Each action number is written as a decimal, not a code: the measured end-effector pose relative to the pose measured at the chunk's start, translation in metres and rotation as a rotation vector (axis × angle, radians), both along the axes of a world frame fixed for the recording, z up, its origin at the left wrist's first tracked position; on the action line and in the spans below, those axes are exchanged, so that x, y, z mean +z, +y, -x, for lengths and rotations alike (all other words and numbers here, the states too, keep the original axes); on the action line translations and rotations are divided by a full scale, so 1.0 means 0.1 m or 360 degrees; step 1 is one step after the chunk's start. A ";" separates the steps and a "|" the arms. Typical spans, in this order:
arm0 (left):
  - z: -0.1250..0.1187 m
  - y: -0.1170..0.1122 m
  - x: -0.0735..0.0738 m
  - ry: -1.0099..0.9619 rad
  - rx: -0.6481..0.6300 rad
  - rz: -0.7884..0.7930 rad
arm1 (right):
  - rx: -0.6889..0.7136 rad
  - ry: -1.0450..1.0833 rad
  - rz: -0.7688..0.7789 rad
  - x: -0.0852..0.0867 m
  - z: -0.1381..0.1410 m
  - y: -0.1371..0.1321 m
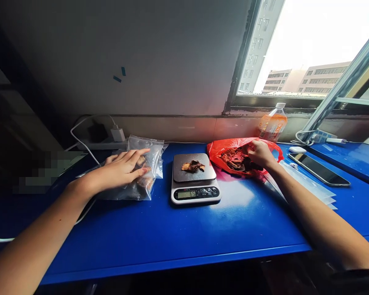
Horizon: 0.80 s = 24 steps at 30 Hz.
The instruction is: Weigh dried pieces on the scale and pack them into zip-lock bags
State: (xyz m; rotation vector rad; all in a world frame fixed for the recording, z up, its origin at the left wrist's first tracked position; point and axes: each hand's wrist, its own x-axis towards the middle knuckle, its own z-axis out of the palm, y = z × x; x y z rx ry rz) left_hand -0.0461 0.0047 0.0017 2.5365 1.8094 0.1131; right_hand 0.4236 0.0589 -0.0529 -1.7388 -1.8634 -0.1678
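Left hand (126, 167) spread, fingers reaching out across the clear bag (155, 152), brown lumps showing through the plastic underneath! Over on the other side, the right hand (260, 152) is curled at the mouth of the red bag (215, 146), right above the dark dried pieces (232, 159); its fingertips are hidden, so whether it pinches one I cannot tell. Between the two hands sits the kitchen scale (199, 200), one curled dried chunk (192, 166) alone on its plate, a 6 and a 5 up on the display! Just behind the right hand leans the orange drink bottle (273, 125); to that hand's right, flat clear sleeves (309, 184) fan out on the blue tabletop (178, 237), with the phone (320, 169) beyond them. Behind the left hand, a white charger (117, 134) and its cable.
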 end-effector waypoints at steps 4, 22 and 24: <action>0.00 -0.01 0.00 0.0038 0.0004 0.0024 | -0.0015 0.0060 -0.0062 -0.02 0.01 -0.03; -0.07 -0.09 0.03 0.0137 0.0013 0.0024 | -0.0100 0.0223 -0.0255 0.07 0.05 -0.12; -0.08 -0.10 0.05 0.0137 0.0023 0.0044 | -0.0103 0.0227 -0.0274 0.07 0.04 -0.12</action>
